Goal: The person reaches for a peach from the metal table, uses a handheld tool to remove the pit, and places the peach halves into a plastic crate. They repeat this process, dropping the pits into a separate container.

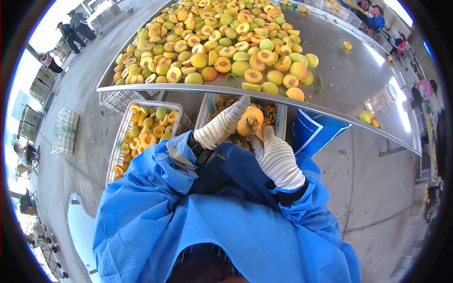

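Observation:
My left hand point(220, 125), in a striped knit glove, is closed on a halved yellow peach point(249, 120) with its cut face toward me. My right hand point(279, 161), gloved alike, has its thumb and fingers pinched at the lower edge of that peach. A small orange-brown piece shows at those fingertips; whether it is flesh, a pit or a tool I cannot make out. Below the hands sits a crate point(281, 123) with brown pits and scraps. To the left, another white crate point(119, 150) holds pitted peach halves.
A metal table point(344, 85) crosses in front, its raised edge just beyond my hands. Many whole and halved peaches point(207, 47) are heaped on it. A blue bag point(314, 132) hangs or stands under the table at right. Other people point(71, 35) are farther off on both sides.

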### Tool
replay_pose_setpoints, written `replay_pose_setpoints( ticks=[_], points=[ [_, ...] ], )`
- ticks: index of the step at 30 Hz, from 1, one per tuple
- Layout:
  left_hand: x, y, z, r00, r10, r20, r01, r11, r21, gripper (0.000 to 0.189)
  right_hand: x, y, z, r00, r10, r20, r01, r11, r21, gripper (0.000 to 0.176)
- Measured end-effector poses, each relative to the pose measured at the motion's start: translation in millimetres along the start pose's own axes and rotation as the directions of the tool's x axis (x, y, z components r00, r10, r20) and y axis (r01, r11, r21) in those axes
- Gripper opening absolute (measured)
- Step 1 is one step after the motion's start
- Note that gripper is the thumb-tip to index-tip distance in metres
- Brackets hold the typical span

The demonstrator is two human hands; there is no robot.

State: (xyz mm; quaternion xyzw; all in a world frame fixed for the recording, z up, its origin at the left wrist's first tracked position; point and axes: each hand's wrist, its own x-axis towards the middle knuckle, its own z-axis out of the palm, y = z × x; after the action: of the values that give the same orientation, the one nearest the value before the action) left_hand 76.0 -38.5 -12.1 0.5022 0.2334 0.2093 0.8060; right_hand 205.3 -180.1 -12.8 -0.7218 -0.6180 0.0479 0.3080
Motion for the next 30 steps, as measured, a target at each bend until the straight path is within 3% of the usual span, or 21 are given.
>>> replay_pose_setpoints(
  ticks=[1, 3, 4, 7, 8, 10, 13, 14, 15, 16, 19, 20, 21, 23, 24, 25, 27, 28, 30],
  points=[
    [-2.4, 0.8, 4.7, 0.998, 0.056, -0.010, -0.056, 0.997, 0.050, 0.062, 2.0, 2.5, -0.4, 1.000, 0.031, -0.002, -0.031, 0.999, 0.009, 0.029],
    [-9.0, 2.5, 17.4, 0.985, 0.173, -0.015, -0.169, 0.974, 0.150, 0.062, 5.0, 14.4, 11.2, 0.986, -0.067, -0.155, 0.093, 0.982, 0.166, 0.030],
    [-1.3, -9.4, 18.2, 0.939, 0.343, 0.000, -0.337, 0.922, 0.191, 0.061, 5.9, 19.2, 15.4, 0.966, -0.107, -0.235, 0.164, 0.958, 0.236, 0.031],
    [0.7, -10.9, 16.3, 0.902, 0.432, 0.000, -0.419, 0.875, 0.243, 0.060, 2.6, 16.8, 15.4, 0.995, 0.014, -0.097, 0.020, 0.942, 0.334, 0.033],
    [3.3, -10.2, 19.1, 0.931, 0.355, -0.079, -0.356, 0.935, 0.011, 0.051, 2.5, 14.4, 12.1, 0.997, -0.012, -0.070, 0.032, 0.955, 0.295, 0.033],
    [3.5, -5.9, 8.9, 0.971, 0.238, -0.020, -0.237, 0.971, 0.014, 0.052, 2.5, 13.1, 4.4, 0.998, -0.060, -0.010, 0.060, 0.975, 0.215, 0.034],
    [5.6, -8.8, 1.7, 0.990, 0.140, 0.007, -0.140, 0.988, 0.064, 0.055, 2.1, 22.0, 13.2, 0.993, -0.120, 0.002, 0.110, 0.918, 0.380, 0.033],
    [8.5, -7.0, -6.1, 0.996, 0.078, 0.030, -0.081, 0.991, 0.110, 0.059, -0.1, 22.4, 10.3, 0.975, 0.065, 0.213, -0.181, 0.790, 0.585, 0.033],
    [10.6, -5.8, -9.6, 0.998, 0.015, 0.053, -0.023, 0.987, 0.158, 0.063, 4.0, 8.3, -7.5, 0.876, 0.183, 0.446, -0.465, 0.563, 0.683, 0.034],
    [8.7, -8.0, -2.1, 0.988, 0.155, 0.021, -0.156, 0.974, 0.165, 0.057, 5.9, 1.1, -17.3, 0.713, 0.216, 0.667, -0.701, 0.269, 0.661, 0.034],
    [8.2, -15.0, 7.9, 0.936, 0.350, -0.023, -0.327, 0.895, 0.304, 0.053, 7.4, 2.7, -17.0, 0.738, 0.188, 0.647, -0.672, 0.276, 0.687, 0.036],
    [7.8, -12.5, 6.9, 0.962, 0.274, -0.005, -0.259, 0.914, 0.312, 0.054, 7.4, 18.8, 6.1, 0.953, 0.112, 0.282, -0.289, 0.613, 0.735, 0.037],
    [6.6, -7.6, 4.4, 0.981, 0.195, 0.012, -0.189, 0.929, 0.319, 0.055, 5.7, 48.1, 48.5, 0.991, -0.103, -0.084, 0.132, 0.828, 0.545, 0.037],
    [4.2, 1.0, -4.6, 0.999, 0.033, 0.037, -0.044, 0.942, 0.333, 0.057, 0.9, 50.1, 51.5, 0.988, -0.154, -0.033, 0.149, 0.849, 0.507, 0.038],
    [6.7, 1.2, -13.4, 0.994, -0.054, 0.098, 0.016, 0.935, 0.353, 0.059, 1.5, 25.5, 11.8, 0.937, 0.016, 0.348, -0.261, 0.695, 0.670, 0.038],
    [7.6, 3.9, -16.0, 0.990, -0.099, 0.100, 0.062, 0.945, 0.320, 0.060, 2.7, 11.5, -10.5, 0.714, 0.064, 0.697, -0.646, 0.444, 0.621, 0.038],
    [4.3, 11.2, -14.3, 0.978, -0.181, 0.106, 0.151, 0.958, 0.246, 0.062, 2.0, 8.3, -12.5, 0.685, 0.108, 0.720, -0.704, 0.349, 0.618, 0.039],
    [-4.5, 24.9, -0.4, 0.985, -0.169, 0.028, 0.159, 0.964, 0.213, 0.064, 4.5, 7.3, -14.0, 0.672, 0.125, 0.730, -0.726, 0.308, 0.615, 0.040],
    [1.1, 5.0, 4.6, 0.994, 0.096, -0.060, -0.095, 0.995, 0.022, 0.064, 6.1, 2.9, -13.9, 0.687, 0.149, 0.711, -0.725, 0.194, 0.661, 0.042]
  ],
)
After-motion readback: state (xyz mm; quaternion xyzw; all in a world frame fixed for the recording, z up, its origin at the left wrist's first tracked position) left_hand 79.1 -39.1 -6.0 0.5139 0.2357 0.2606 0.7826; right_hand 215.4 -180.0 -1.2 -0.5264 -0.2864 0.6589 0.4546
